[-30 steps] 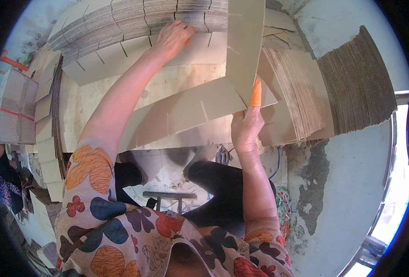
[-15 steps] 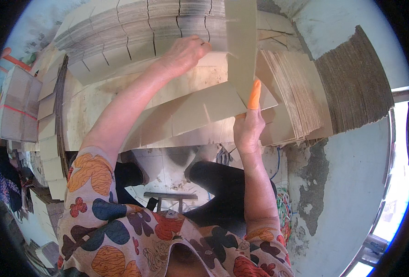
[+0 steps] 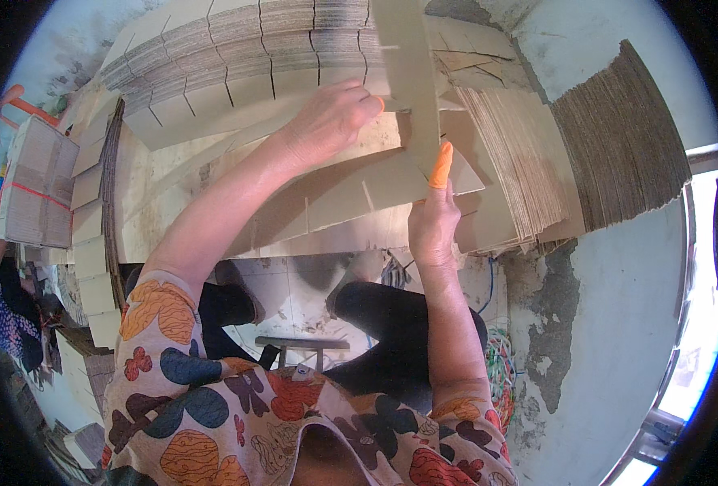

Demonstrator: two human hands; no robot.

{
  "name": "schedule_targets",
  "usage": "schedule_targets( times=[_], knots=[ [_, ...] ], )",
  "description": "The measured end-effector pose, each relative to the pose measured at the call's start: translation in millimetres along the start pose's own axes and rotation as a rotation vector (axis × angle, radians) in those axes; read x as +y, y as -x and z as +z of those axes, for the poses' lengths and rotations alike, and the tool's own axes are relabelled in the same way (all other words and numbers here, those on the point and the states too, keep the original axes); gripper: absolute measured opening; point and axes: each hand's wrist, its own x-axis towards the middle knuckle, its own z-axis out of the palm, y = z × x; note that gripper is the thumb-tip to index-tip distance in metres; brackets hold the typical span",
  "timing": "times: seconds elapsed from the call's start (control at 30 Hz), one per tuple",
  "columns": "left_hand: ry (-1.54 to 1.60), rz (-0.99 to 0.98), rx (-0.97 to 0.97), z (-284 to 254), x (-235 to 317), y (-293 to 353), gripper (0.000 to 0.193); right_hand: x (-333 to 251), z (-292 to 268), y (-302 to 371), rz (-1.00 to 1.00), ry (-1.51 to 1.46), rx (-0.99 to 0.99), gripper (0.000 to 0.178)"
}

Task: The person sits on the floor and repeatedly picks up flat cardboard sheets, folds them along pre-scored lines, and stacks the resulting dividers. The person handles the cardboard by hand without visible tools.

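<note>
Lying far to the left, a tied bundle of flat boxes (image 3: 35,190) sat out of reach, with a dark edge-on stack (image 3: 112,202) beside it. The left hand (image 3: 331,121) was curled almost closed, fingertips pressing on the upright flap of a cardboard sheet (image 3: 351,194), likely to steady it at the fold. That sheet, smooth tan board cut with slits, lay across the person's lap in front of a fanned pile of notched sheets (image 3: 237,49). The right hand (image 3: 432,231) gripped the sheet's near edge from below, its forefinger in an orange rubber fingertip cover (image 3: 441,166) laid straight along the flap. Ribbed brown stacks (image 3: 618,138) stood on the right.
</note>
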Motion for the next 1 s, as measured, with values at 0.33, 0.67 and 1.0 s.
schedule_targets(
  times=[0.33,0.67,1.0],
  knots=[
    [0.021,-0.002,0.025,-4.6,10.8,7.9,0.013,3.9,1.2,4.2,-0.096,-0.046,0.022,0.076],
    [0.091,0.012,-0.017,-7.0,34.9,1.3,0.011,16.3,10.9,4.4,-0.086,0.033,0.053,0.077],
    [0.122,-0.601,-0.262,-24.5,-46.4,-25.2,0.057,3.7,-2.4,24.7,-0.052,0.014,-0.007,0.076]
  ],
)
